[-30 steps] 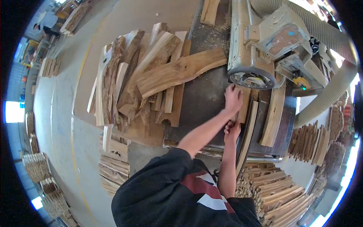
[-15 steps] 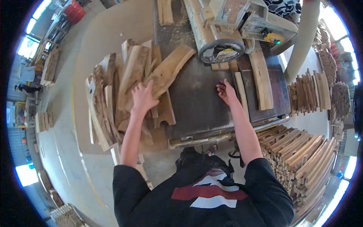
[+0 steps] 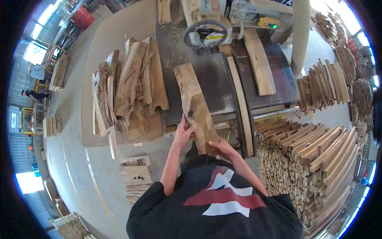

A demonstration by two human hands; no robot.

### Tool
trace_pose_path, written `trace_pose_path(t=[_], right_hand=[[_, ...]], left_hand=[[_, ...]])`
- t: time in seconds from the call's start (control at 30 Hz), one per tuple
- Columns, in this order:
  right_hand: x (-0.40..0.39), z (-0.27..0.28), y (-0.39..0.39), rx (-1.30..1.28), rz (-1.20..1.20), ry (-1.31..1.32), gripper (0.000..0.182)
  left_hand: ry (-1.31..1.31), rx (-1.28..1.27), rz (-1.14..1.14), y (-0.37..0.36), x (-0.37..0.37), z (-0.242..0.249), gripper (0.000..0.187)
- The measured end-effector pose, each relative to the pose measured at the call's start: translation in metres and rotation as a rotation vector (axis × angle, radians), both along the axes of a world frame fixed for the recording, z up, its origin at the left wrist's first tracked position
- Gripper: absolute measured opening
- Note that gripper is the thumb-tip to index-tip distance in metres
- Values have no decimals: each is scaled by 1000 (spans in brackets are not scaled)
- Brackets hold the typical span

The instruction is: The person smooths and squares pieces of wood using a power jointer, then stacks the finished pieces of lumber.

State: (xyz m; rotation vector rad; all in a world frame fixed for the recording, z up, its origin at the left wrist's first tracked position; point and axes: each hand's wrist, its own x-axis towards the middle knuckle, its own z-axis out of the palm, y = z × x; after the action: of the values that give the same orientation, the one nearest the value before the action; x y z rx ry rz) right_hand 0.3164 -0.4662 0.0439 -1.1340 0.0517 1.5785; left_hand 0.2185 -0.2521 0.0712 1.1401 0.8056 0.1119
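A wooden board point(image 3: 195, 103) with a dark knot and a wavy left edge is held in front of my body, its far end over the dark saw table point(image 3: 217, 83). My left hand point(image 3: 183, 132) grips its left edge near the knot, fingers partly hidden beneath. My right hand point(image 3: 223, 148) is closed on the near right corner, thumb on top. Left of the table lies a pile of rough boards point(image 3: 133, 79). A long narrow strip point(image 3: 240, 107) rests to the right of the held board, and a wider plank point(image 3: 259, 61) lies beyond it.
The saw machine point(image 3: 207, 34) with its round guard stands at the far side, beside a ribbed hose point(image 3: 301, 36). Stacked wood strips point(image 3: 306, 155) rise at the right. More boards point(image 3: 135, 177) lie low at the left. A person point(image 3: 35, 95) is far off left.
The board has come off the pile and swung toward my body, now in both hands. My right hand has moved from over the table to its near end. The view has shifted.
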Motion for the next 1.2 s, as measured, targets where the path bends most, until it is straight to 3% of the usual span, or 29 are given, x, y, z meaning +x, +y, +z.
trace_pose_path(t=[0.03, 0.1, 0.17, 0.23, 0.33, 0.43, 0.5, 0.67, 0.8, 1.13, 1.2], right_hand=[[0, -9, -9, 9, -5, -18, 63], [-9, -21, -28, -7, -179, -11, 61], [-9, -20, -38, -38, -271, -22, 54], [0, -28, -43, -51, -377, -49, 47], [1, -70, -53, 58, -740, 258, 18], [5, -88, -49, 267, -901, 383, 28], [12, -75, -38, 169, -846, 313, 34], [42, -34, -12, -121, -577, 63, 54], [83, -49, 19, -166, -437, 36, 51], [169, -52, 135, -331, -673, -75, 48], [178, -41, 151, -379, -641, -214, 47]], left_hand=[[168, 121, -143, -4, 8, 7, 85], [136, 202, -180, -23, 18, 0, 80], [426, 1188, -320, -40, 32, -43, 73], [327, 1134, -266, -57, 54, -54, 68], [467, 1173, -165, -76, 90, -60, 61], [466, 1208, -121, -82, 123, -67, 62], [531, 1189, -147, -87, 143, -66, 59], [591, 1203, 114, -78, 186, -78, 53], [600, 1235, 139, -46, 216, -69, 52], [502, 1189, 212, 58, 311, -74, 50], [413, 1171, 247, 85, 313, -77, 43]])
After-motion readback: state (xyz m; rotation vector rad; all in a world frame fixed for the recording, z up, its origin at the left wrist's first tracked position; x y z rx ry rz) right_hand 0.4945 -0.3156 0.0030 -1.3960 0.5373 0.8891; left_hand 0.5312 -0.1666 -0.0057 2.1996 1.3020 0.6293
